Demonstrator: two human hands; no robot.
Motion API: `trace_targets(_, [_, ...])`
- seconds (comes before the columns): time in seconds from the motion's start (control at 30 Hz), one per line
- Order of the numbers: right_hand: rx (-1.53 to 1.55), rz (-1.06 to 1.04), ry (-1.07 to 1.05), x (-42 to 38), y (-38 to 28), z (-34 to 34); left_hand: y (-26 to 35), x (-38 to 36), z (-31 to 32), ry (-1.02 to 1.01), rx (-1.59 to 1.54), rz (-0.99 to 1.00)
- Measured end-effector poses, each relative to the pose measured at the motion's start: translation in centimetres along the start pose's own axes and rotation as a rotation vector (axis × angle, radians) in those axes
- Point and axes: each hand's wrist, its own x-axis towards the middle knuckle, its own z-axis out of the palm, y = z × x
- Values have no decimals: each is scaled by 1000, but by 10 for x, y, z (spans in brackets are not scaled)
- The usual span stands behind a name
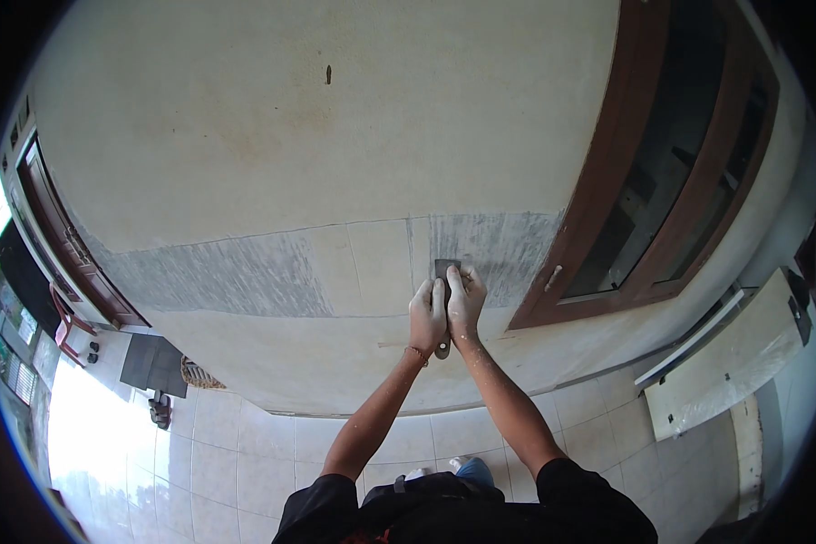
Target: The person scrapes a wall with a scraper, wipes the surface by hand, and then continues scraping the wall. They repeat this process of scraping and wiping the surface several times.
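For good work with the scraper (444,267), the blade probably wants to lie evenly on the wall (245,181), at a low angle, so that neither corner digs in. Short, steady strokes would suit the scored surface under it, with matched pressure from both arms — and the right side calls for care, since the brown window frame (562,299) stands close to the grey streaked patch (508,249) there.

The grip is two-handed and closed. The left hand (427,313) wraps the handle from one side and the right hand (465,299) from the other, thumbs up towards the blade. The blade shows just above the fingers, seemingly against the wall, though how hard it presses I cannot tell; the handle's end pokes out below the palms. Left of the grip is a pale section (381,263), then a longer grey streaked band (227,276). Tiled floor (308,435) lies below.
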Motion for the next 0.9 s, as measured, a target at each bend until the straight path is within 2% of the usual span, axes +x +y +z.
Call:
trace_targets(0.13, [83, -2, -38, 27, -53, 20, 48, 27, 2, -5, -98, -32])
trace_targets(0.27, [113, -29, -4, 19, -39, 18, 31, 21, 2, -1, -82, -28])
trace_targets(0.3, [29, 23, -6, 14, -19, 6, 22, 13, 2, 1, -71, -18])
trace_targets(0.4, [102, 11, 17, 14, -13, 8, 20, 14, 2, 6, -71, 6])
trace_targets(0.53, [27, -20, -11, 38, -79, 31, 61, 46, 0, -23, -117, 13])
trace_targets(0.6, [57, 16, 6, 36, -70, 28, 61, 47, 2, -16, -200, 18])
trace_targets(0.67, [58, 20, 32, 23, -45, 20, 45, 31, 1, 3, -115, 9])
trace_targets(0.77, [25, 9, -3, 24, -45, 17, 39, 26, 0, -14, -91, -23])
trace_targets(0.9, [37, 9, -33, 34, -72, 26, 67, 44, 3, 4, -217, -22])
